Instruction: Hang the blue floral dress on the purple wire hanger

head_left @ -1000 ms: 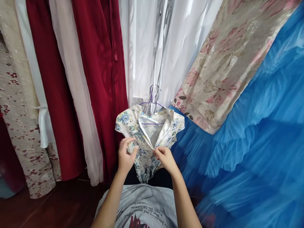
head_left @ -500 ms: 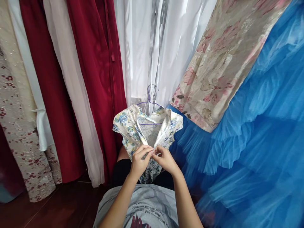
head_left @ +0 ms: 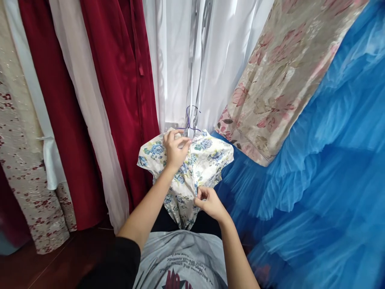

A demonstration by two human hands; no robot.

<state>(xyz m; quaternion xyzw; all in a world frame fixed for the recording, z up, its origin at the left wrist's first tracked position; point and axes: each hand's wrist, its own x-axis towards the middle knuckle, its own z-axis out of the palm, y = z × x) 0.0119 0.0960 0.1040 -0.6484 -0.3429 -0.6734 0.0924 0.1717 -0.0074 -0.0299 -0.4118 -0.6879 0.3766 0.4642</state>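
Observation:
A white floral dress with blue roses and green leaves hangs from a thin purple hanger, its lower part bunched between my legs. Down its middle runs a closed zipper, and the two sides meet. My left hand is at the neckline, thumb and fingers pinched at the zipper's top; the pull itself is too small to see. Lower down, my right hand pinches the dress fabric beside the zipper line.
Dark red gowns and a pale pink one hang at the left. White cloth hangs behind. To the right are a beige floral garment and a large ruffled blue tulle gown. Dark tiled floor shows lower left.
My left hand has moved up from beside my right hand to the neckline. The open V of the dress has closed along the zipper. My right hand stays low, pinching.

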